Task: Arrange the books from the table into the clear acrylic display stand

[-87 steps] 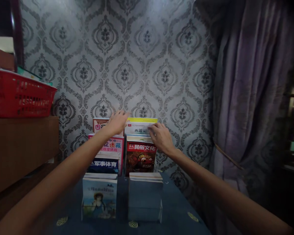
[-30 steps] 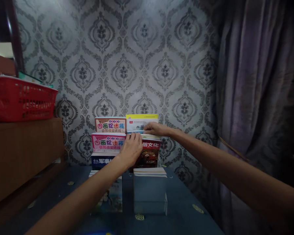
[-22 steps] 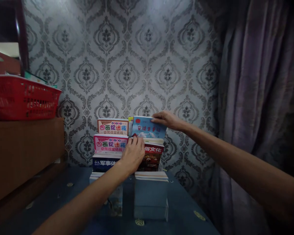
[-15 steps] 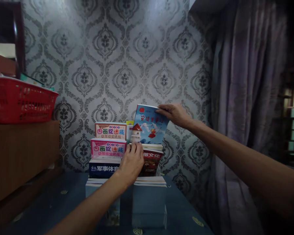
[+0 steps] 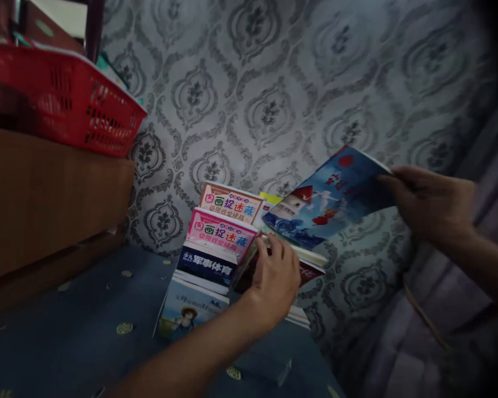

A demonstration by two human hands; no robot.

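Observation:
My right hand [image 5: 435, 202] is closed on the upper right corner of a thin blue picture book [image 5: 326, 202], which tilts in the air above the other books. My left hand [image 5: 276, 276] has its bent fingers over the top of a dark red book [image 5: 311, 272] in the right-hand row; the fingertips are partly hidden. Beside it, the left row has a brown-edged book [image 5: 232, 200], a pink book [image 5: 219, 232], a navy book [image 5: 205, 264] and a light-blue book [image 5: 191, 309] with a figure in a hat, stepped one before another.
The books stand on a dark blue patterned surface [image 5: 87, 331]. To the left, a red plastic basket [image 5: 74, 99] sits on a brown wooden box [image 5: 53, 199]. Patterned wallpaper [image 5: 269, 110] lies behind, with a greyish-purple curtain [image 5: 431, 309] at the right.
The view has tilted and shifted. My right hand has pulled the blue book up and to the right, away from the row. My left hand has moved off it onto the dark red book.

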